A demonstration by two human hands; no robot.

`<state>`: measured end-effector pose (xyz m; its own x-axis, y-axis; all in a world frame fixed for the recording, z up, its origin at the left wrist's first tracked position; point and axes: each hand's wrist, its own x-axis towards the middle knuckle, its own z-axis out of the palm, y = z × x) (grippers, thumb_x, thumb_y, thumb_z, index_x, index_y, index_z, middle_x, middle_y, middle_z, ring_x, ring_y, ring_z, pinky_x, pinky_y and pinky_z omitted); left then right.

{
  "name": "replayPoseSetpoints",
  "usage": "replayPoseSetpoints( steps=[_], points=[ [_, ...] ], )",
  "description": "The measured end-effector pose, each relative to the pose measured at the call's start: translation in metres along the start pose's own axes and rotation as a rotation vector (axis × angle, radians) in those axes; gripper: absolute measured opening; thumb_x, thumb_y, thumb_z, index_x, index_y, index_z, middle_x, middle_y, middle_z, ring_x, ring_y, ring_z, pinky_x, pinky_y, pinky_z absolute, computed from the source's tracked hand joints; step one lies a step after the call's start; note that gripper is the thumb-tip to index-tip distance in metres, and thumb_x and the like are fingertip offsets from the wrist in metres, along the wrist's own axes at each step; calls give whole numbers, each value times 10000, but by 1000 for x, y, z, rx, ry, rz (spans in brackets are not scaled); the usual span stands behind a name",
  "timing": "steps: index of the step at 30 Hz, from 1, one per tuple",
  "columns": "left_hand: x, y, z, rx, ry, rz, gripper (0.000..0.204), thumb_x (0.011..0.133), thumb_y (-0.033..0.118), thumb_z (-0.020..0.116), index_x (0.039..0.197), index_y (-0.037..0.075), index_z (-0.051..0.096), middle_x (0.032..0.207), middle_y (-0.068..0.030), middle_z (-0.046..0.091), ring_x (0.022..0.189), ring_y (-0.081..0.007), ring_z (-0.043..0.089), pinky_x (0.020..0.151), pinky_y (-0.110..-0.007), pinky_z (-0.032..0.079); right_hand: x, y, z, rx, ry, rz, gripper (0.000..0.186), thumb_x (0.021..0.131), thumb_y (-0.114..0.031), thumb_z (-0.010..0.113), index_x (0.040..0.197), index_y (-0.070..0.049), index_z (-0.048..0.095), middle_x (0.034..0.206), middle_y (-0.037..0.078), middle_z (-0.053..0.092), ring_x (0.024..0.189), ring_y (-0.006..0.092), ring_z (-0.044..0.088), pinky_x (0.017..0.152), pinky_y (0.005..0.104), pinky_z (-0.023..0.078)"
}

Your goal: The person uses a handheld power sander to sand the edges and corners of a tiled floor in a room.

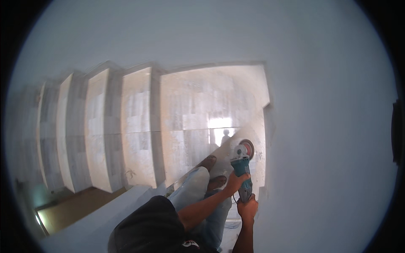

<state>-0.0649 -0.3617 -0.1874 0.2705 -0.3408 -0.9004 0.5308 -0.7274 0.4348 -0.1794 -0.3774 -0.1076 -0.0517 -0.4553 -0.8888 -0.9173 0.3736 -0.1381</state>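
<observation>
A teal and grey angle grinder (241,165) is held in front of me, its head pointing away from me. A reddish round disc (248,148) sits at its far end, close to the wall on the right; whether it touches anything I cannot tell. My left hand (237,182) is wrapped around the middle of the grinder's body. Behind it, my right hand (248,206) grips the rear end. Both hands are closed on the tool, and the undersides of the fingers are hidden.
Tiled stairs (98,126) run off to the left of the landing (190,101). Plain pale walls (329,126) stand along the far side and the right. A low white wall (114,211) borders the near left. My sandalled feet (217,182) are beside a bluish cable (231,224).
</observation>
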Motion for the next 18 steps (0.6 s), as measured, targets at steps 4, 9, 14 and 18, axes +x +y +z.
replayPoseSetpoints(
  steps=[4, 9, 14, 18],
  points=[
    [-29, 21, 12, 152, 117, 105, 395, 776, 284, 757, 1041, 31, 610, 900, -68, 661, 814, -160, 648, 760, -331, 521, -14, 4, -27, 88, -39, -119, 374, 689, -181, 734, 961, 28, 583, 876, 298, 675, 865, 491, 656, 771, 529, 527],
    [-62, 53, 40, 72, 170, 199, 440, 774, 299, 757, 1087, 39, 590, 957, -82, 655, 874, -180, 648, 794, -328, 516, -16, 14, -62, 94, -13, -290, 364, 680, -147, 734, 963, 33, 593, 873, 293, 678, 864, 484, 661, 771, 522, 528],
    [-91, 4, 37, 9, 131, 357, 465, 785, 322, 746, 1116, 43, 577, 1023, -99, 641, 952, -188, 628, 852, -339, 499, -46, 60, -46, 156, 93, -457, 332, 670, -121, 727, 918, 52, 591, 848, 299, 673, 846, 485, 661, 751, 514, 525],
    [-151, 3, 17, -41, 163, 485, 486, 798, 341, 738, 1143, 48, 562, 1031, -94, 634, 971, -192, 620, 878, -342, 489, -89, 73, -40, 149, 118, -612, 325, 663, -117, 724, 900, 58, 588, 832, 302, 670, 840, 488, 660, 750, 517, 521]
  ],
)
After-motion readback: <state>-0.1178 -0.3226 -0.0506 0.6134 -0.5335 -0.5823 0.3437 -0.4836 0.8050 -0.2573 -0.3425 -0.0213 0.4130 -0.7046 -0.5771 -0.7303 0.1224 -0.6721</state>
